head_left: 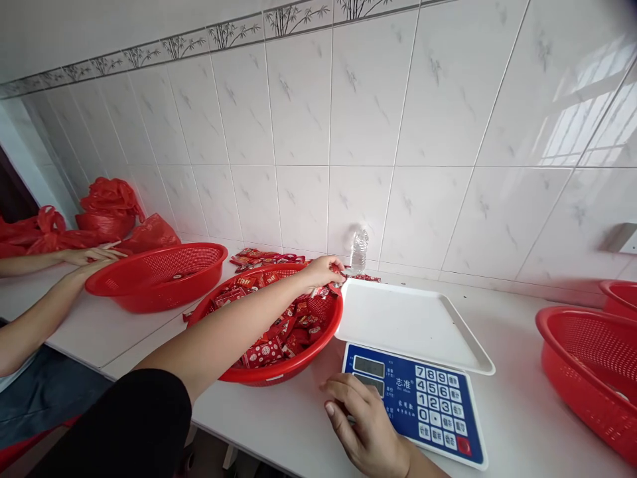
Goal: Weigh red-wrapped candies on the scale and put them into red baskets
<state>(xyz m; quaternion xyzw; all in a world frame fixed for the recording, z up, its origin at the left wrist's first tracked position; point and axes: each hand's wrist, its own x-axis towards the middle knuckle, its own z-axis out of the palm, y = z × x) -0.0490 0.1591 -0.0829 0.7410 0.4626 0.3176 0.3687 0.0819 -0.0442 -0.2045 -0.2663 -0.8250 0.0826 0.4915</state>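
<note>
My left hand [323,270] reaches over the far rim of a red mesh basket [298,362] full of small red packets [279,335]. Its fingers are pinched on a few of those red packets [326,291] at the basket's right edge. My right hand [365,425] rests palm down on the white counter, fingertips touching the front left corner of a blue electronic scale [423,405]. The scale's white weighing tray [408,325] holds nothing.
Another person's two arms [74,262] reach toward a second red basket [159,279] at left, with red plastic bags [109,206] behind it. A small plastic bottle [359,250] stands at the tiled wall. Loose packets [263,255] lie behind the basket. More red baskets [592,372] sit at right.
</note>
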